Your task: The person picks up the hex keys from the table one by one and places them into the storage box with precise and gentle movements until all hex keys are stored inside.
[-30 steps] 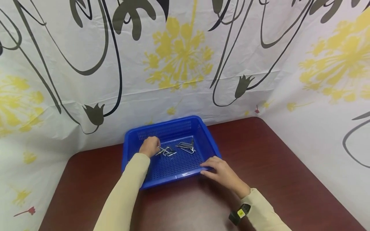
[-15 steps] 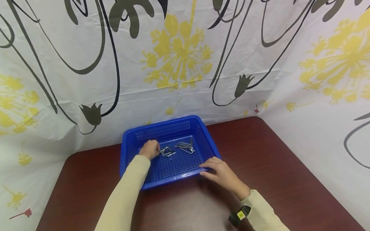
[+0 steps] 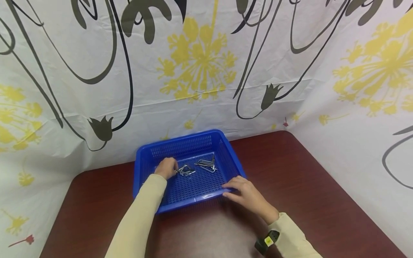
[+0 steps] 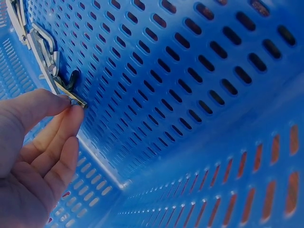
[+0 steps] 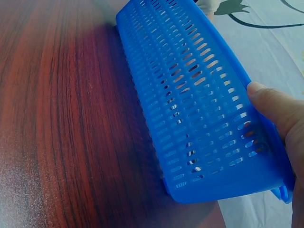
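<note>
A blue perforated basket (image 3: 195, 199) stands on the table with two small piles of hex keys inside. With thumb and fingertips, my left hand (image 3: 166, 167) pinches the end of a silver hex key (image 4: 51, 83) at the left pile (image 3: 186, 170). A black hex key (image 4: 73, 79) lies right by those fingertips. The other pile (image 3: 206, 163) sits farther right on the basket floor. My right hand (image 3: 246, 192) grips the basket's near right corner, its thumb (image 5: 259, 90) on the rim and the other fingers mostly hidden in the right wrist view.
The dark red-brown wooden table (image 3: 290, 186) extends on both sides and in front of the basket. A white cloth wall (image 3: 206, 111) with plant patterns rises close behind the basket. A black and yellow wristband (image 3: 268, 240) is on the right wrist.
The left hand has lowered slightly, and the hex key that stuck up at its fingertips now lies down at the left pile. The right hand keeps its grip on the basket.
</note>
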`<state>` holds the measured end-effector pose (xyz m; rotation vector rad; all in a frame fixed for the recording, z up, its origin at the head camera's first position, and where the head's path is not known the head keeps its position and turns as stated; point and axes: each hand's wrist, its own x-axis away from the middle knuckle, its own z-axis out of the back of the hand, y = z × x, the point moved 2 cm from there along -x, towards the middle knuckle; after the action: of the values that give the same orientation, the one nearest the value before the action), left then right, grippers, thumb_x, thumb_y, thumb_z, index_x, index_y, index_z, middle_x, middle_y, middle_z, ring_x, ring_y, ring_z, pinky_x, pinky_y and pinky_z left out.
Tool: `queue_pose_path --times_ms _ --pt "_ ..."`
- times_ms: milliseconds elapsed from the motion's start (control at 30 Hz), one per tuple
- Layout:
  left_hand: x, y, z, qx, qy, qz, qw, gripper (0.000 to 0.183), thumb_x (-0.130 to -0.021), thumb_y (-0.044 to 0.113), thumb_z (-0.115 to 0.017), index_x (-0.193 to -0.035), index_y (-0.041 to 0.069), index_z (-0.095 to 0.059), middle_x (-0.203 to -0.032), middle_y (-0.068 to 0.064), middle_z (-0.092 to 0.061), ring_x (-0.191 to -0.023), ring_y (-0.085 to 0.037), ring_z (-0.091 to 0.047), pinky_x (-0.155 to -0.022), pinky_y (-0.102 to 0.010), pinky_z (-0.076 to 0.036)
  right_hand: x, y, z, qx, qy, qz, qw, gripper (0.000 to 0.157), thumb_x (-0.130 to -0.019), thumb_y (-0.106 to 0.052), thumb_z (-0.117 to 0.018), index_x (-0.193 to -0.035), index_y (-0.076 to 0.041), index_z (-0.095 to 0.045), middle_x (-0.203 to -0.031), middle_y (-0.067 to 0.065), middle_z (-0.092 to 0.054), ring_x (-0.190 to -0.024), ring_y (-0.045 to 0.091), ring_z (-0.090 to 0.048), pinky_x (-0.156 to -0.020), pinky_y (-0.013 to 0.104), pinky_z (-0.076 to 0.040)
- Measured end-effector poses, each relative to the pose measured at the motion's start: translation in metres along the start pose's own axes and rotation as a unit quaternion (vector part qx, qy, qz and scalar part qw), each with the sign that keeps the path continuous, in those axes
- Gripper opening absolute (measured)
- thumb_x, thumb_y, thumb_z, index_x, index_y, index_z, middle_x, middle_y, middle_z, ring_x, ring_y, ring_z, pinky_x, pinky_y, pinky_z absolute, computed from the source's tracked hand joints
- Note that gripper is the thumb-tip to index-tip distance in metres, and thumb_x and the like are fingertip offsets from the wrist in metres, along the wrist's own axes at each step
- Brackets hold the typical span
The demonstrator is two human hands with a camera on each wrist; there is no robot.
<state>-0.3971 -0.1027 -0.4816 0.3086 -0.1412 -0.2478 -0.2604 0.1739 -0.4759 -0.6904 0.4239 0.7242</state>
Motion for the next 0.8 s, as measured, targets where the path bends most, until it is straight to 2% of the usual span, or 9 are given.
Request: queue_pose_path --times_ms 367,800 --pt "0.004 -0.003 0.001 0.010 -0.002 0.003 0.9999 0.013 -0.074 -0.002 -0.072 -0.085 0.004 -0.070 -0.092 -0.010 -0.067 -0.085 -0.027 -0.061 -0.074 -0.041 -0.051 -0.001 -0.002 -0.001 -0.003 -0.006 0.000 1.000 0.022 -0.078 -0.018 -0.075 -0.096 -0.008 -0.071 -0.090 -0.005 -0.065 -0.087 0.012 -0.057 -0.074 0.030 -0.050" --pt "0.002 0.000 0.015 0.010 0.021 -0.003 0.9997 0.017 -0.075 -0.003 -0.070 -0.091 0.004 -0.070 -0.097 -0.010 -0.066 -0.089 -0.027 -0.061 -0.075 -0.039 -0.051 -0.009 0.005 -0.006 -0.007 -0.025 -0.006 1.000 0.020 -0.079 -0.019 -0.074 -0.096 -0.010 -0.071 -0.090 -0.006 -0.065 -0.088 0.011 -0.057 -0.074 0.030 -0.050"
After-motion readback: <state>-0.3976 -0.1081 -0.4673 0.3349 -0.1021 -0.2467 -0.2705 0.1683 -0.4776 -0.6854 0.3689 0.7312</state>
